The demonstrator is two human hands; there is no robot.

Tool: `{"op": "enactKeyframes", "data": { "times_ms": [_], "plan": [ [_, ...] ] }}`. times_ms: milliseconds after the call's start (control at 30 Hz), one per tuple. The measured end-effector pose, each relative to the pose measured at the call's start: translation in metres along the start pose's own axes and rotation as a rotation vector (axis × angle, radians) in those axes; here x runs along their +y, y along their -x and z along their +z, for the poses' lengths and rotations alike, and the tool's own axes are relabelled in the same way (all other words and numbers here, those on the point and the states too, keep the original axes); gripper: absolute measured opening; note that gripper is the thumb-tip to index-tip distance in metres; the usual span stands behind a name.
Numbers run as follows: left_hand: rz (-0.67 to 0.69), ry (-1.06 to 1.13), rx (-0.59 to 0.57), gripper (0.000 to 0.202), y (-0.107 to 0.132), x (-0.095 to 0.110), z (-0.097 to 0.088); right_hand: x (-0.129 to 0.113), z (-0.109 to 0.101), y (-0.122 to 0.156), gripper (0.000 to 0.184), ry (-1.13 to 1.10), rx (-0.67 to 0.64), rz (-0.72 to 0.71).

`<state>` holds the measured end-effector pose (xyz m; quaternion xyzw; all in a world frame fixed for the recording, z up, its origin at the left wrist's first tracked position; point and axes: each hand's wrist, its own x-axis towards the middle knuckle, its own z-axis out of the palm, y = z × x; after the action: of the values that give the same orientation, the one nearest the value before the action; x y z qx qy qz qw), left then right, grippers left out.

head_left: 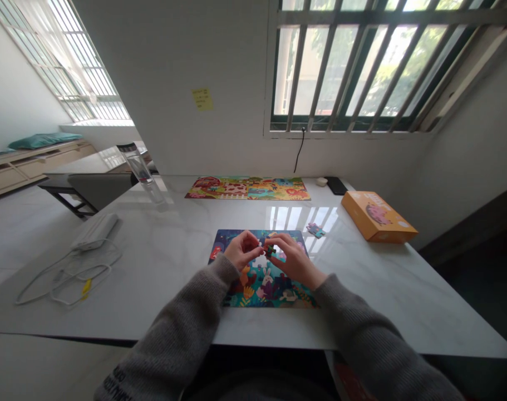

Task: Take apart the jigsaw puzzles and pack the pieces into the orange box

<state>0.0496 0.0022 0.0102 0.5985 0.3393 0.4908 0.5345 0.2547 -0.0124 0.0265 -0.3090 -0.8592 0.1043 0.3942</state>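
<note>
A colourful jigsaw puzzle [265, 284] lies flat on the white marble table [186, 245] right in front of me. Both my hands hover over its middle. My right hand [293, 259] pinches a small dark puzzle piece [270, 250] between thumb and fingers. My left hand [241, 249] is curled, fingertips close to the same piece and touching or nearly touching it. A loose puzzle piece [315, 229] rests on the table just beyond the puzzle's right corner.
A second finished puzzle [248, 188] lies farther back. An orange box [377, 217] sits at the right. A water bottle [138, 164], a white power strip [95, 231] with cables [65, 278], and a dark phone [335, 185] are on the table.
</note>
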Motion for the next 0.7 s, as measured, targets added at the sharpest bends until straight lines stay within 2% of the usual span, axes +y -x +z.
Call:
{"op": "enactKeyframes", "data": {
  "times_ms": [200,267,333,433,567,700],
  "plan": [
    [0.034,-0.085,-0.029,0.03,0.002,-0.001,-0.002,-0.001,0.001,0.002,0.033,-0.101,0.031,0.036],
    [0.132,-0.256,-0.017,0.031,0.004,0.003,-0.003,0.0,0.002,0.002,0.034,-0.093,0.034,0.047],
    [0.279,-0.473,-0.018,0.04,0.006,0.008,-0.005,0.002,0.002,0.002,0.037,-0.067,0.026,0.051],
    [0.438,-0.666,-0.083,0.043,0.008,0.012,-0.01,0.007,0.002,0.004,0.039,-0.026,0.007,0.056],
    [0.508,-0.742,-0.148,0.037,0.006,0.007,-0.015,0.011,0.002,0.006,0.042,-0.014,-0.01,0.051],
    [0.526,-0.768,-0.151,0.032,0.005,0.003,-0.016,0.013,0.001,0.007,0.044,0.006,-0.022,0.036]
  ]
}}
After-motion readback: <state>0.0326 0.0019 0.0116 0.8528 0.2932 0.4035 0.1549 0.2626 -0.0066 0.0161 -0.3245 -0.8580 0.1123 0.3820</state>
